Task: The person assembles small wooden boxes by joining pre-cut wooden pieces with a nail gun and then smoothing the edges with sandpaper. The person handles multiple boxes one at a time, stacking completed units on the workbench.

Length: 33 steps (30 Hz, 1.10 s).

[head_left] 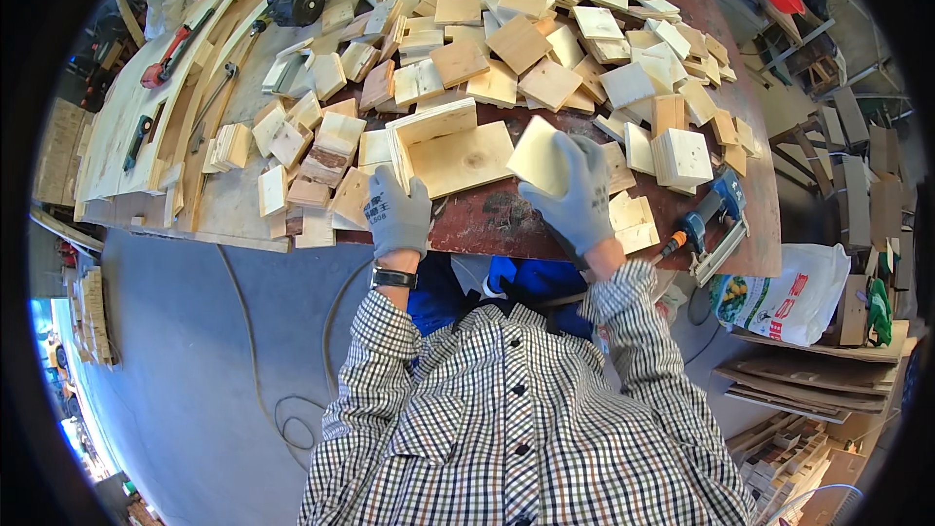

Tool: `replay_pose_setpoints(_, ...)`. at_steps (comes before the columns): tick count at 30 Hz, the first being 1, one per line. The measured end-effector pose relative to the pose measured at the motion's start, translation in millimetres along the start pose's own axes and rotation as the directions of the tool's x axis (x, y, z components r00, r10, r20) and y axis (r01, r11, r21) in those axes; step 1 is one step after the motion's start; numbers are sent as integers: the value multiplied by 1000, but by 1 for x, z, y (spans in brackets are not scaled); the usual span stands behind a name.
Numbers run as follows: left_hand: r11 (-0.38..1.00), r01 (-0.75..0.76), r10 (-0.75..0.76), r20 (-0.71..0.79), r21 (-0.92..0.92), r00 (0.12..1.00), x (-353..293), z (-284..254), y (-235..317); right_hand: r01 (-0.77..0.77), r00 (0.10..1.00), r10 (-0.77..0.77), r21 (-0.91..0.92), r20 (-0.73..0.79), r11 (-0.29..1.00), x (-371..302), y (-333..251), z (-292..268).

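In my gloved right hand (pixel 577 203) is a pale square wood block (pixel 538 158), tilted, the thumb on its near side and the fingers round its right edge. My gloved left hand (pixel 397 219) grips the near left end of a partly built wooden frame (pixel 467 158). That frame has a flat board at the bottom, with upright boards along its back and left side. The block is beside the right end of the flat board; whether they touch I cannot tell. The fingertips of my left hand are partly hidden behind the wood.
A large heap of cut wood blocks (pixel 516 44) covers the dark red tabletop (pixel 506 224). By the right edge lies a blue nail gun (pixel 716 216). Left are long boards (pixel 122 161), a hammer (pixel 214 105) and a black power tool (pixel 300 2). A white sack (pixel 794 292) stands right; hoses (pixel 248 331) cross the floor.
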<state>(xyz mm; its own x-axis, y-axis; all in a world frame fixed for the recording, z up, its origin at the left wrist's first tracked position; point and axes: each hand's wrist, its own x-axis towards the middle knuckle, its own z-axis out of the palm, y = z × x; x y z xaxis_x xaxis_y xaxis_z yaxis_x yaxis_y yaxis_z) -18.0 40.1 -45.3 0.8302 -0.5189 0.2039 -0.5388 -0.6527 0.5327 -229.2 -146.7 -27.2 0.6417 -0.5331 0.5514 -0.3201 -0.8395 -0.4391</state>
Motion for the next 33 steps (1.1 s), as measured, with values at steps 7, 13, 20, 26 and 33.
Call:
replay_pose_setpoints(7,1000,1,-1,42,13,999,-31,-23,-15,-225,954,240,98,-182,969,-104,-43,-4)
replay_pose_setpoints(13,996,-18,25,74,-90,997,-62,-37,-24,-353,875,419,274,-243,895,-72,-32,23)
replay_pose_setpoints(20,984,-26,37,62,-174,997,-54,-29,-11,-175,945,244,293,-218,940,-13,-40,41)
replay_pose_setpoints(26,984,-45,86,241,-172,967,-43,-46,-15,221,917,-193,-42,350,974,-26,-72,44)
replay_pose_setpoints(33,977,-69,137,345,-201,929,-11,-39,-34,26,996,-23,-39,87,999,-36,-83,71)
